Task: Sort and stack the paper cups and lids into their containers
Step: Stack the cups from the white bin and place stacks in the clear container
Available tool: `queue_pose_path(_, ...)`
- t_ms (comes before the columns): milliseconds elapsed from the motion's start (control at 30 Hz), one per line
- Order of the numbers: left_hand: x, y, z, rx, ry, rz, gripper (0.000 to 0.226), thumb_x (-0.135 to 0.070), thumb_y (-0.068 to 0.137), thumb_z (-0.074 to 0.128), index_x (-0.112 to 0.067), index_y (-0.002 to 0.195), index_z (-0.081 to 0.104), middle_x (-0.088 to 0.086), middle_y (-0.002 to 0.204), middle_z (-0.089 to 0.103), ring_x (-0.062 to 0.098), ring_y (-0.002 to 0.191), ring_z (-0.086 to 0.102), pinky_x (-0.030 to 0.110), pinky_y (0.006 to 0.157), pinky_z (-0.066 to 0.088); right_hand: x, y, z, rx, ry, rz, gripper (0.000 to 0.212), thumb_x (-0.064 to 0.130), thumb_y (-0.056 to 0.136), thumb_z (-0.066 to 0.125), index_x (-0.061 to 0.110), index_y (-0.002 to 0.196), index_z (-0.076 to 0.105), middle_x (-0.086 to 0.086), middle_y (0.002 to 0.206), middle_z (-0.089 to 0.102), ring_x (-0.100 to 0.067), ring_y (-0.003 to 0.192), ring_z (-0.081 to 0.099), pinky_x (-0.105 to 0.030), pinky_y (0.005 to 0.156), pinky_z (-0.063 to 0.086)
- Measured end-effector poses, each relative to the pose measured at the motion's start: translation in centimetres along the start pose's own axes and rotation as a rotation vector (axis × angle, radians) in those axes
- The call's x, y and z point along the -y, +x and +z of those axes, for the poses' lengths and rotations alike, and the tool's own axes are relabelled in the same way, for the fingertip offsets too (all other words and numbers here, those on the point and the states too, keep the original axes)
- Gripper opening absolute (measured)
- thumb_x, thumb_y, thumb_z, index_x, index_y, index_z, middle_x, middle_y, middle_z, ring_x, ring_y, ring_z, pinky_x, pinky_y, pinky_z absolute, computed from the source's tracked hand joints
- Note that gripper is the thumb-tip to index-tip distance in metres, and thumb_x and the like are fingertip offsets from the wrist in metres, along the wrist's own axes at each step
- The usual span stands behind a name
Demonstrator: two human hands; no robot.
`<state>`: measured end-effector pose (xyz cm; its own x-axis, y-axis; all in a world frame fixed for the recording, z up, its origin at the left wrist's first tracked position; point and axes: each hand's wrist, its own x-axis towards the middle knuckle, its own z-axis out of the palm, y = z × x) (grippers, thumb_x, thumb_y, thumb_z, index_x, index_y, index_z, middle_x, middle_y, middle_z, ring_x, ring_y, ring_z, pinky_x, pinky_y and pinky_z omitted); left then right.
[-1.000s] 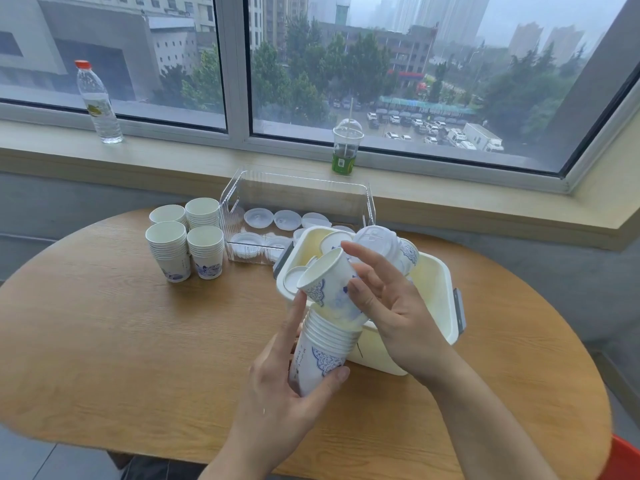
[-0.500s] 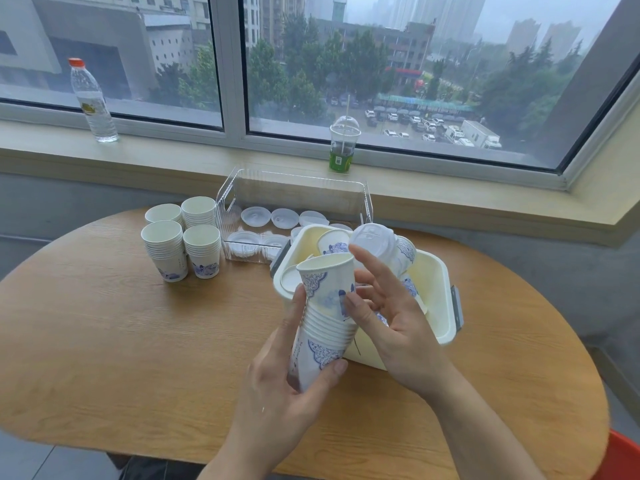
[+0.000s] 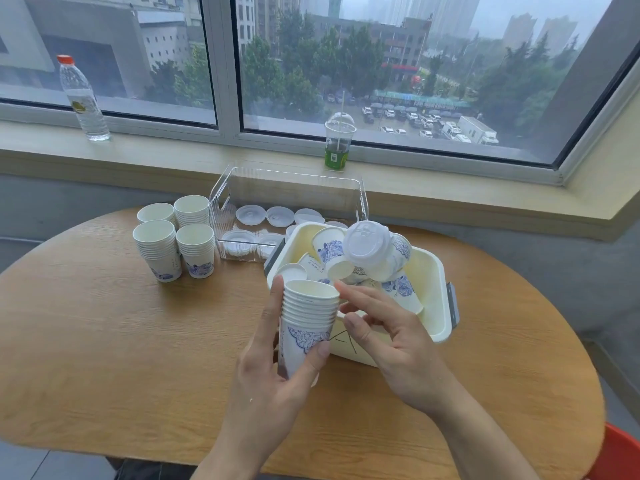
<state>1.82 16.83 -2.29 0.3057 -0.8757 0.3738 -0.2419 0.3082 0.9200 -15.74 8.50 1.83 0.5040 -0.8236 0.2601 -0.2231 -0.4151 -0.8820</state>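
My left hand (image 3: 273, 372) grips a nested stack of white paper cups with blue print (image 3: 306, 320), held upright over the table's front. My right hand (image 3: 388, 337) hovers just right of the stack's rim, fingers relaxed and holding nothing. Behind them a cream plastic bin (image 3: 433, 306) holds several loose cups, one capped with a translucent lid (image 3: 367, 242). A clear container (image 3: 360, 199) behind the bin holds several lids (image 3: 249, 214). Several finished cup stacks (image 3: 173, 244) stand at the table's back left.
The round wooden table (image 3: 121, 341) has bare surface at front left and right. On the window sill stand a water bottle (image 3: 83, 98) and a domed plastic drink cup (image 3: 337, 143). An orange seat edge (image 3: 616, 455) shows at lower right.
The tilted cup my right hand held has been pushed down flush into the stack in my left hand. My right hand has let go and drawn slightly right.
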Motion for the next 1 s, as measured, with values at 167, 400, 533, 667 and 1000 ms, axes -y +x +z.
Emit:
queue_pose_path(167, 0.2, -0.1, 0.3, 0.028, 0.021, -0.002, 0.097, -0.036, 0.082, 0.081, -0.061, 0.158, 0.024, -0.025, 0.131, 0.068, 0.006, 0.103, 0.073, 0.021, 0.074, 0.061, 0.2, -0.1, -0.8, 0.01, -0.028, 0.01, 0.037, 0.038, 0.098, 0.064, 0.04, 0.135, 0.068, 0.02, 0.133, 0.066, -0.013, 0.124, 0.06, -0.021, 0.096, 0.048)
queue_pose_path(400, 0.5, 0.3, 0.6, 0.137, 0.119, -0.04, 0.086, -0.044, 0.082, 0.083, -0.058, 0.151, 0.035, -0.018, 0.127, 0.068, 0.011, 0.106, 0.071, 0.042, 0.076, 0.065, -1.1, 3.2, -4.3, -0.281, -0.447, -0.004, 0.063, 0.045, 0.091, 0.077, 0.037, 0.149, 0.052, 0.024, 0.146, 0.051, 0.003, 0.137, 0.04, -0.023, 0.113, 0.031)
queue_pose_path(533, 0.3, 0.1, 0.9, 0.135, 0.146, -0.028, 0.089, -0.046, 0.082, 0.082, -0.06, 0.154, 0.032, -0.019, 0.13, 0.067, 0.01, 0.109, 0.07, 0.038, 0.077, 0.065, -2.6, 6.2, -6.9, -0.273, -0.625, 0.199, 0.09, 0.05, 0.087, 0.079, 0.029, 0.161, 0.033, 0.006, 0.16, 0.043, -0.018, 0.148, 0.035, -0.039, 0.122, 0.03)
queue_pose_path(667, 0.0, -0.1, 0.9, 0.135, 0.141, -0.03, 0.092, -0.045, 0.081, 0.083, -0.063, 0.154, 0.03, -0.021, 0.135, 0.065, 0.005, 0.115, 0.068, 0.033, 0.083, 0.064, -4.0, 7.7, -7.9, -0.179, -0.621, 0.329, 0.101, 0.055, 0.085, 0.079, 0.031, 0.165, 0.022, 0.0, 0.165, 0.038, -0.025, 0.152, 0.033, -0.047, 0.123, 0.031)
queue_pose_path(1000, -0.2, -0.1, 1.0, 0.134, 0.106, -0.042, 0.093, -0.043, 0.078, 0.084, -0.066, 0.152, 0.032, -0.017, 0.135, 0.065, 0.003, 0.115, 0.067, 0.025, 0.075, 0.063, -3.7, 6.0, -8.1, -0.243, -0.566, 0.215, 0.099, 0.051, 0.079, 0.085, 0.034, 0.161, 0.031, 0.003, 0.152, 0.053, -0.02, 0.138, 0.05, -0.038, 0.11, 0.042)
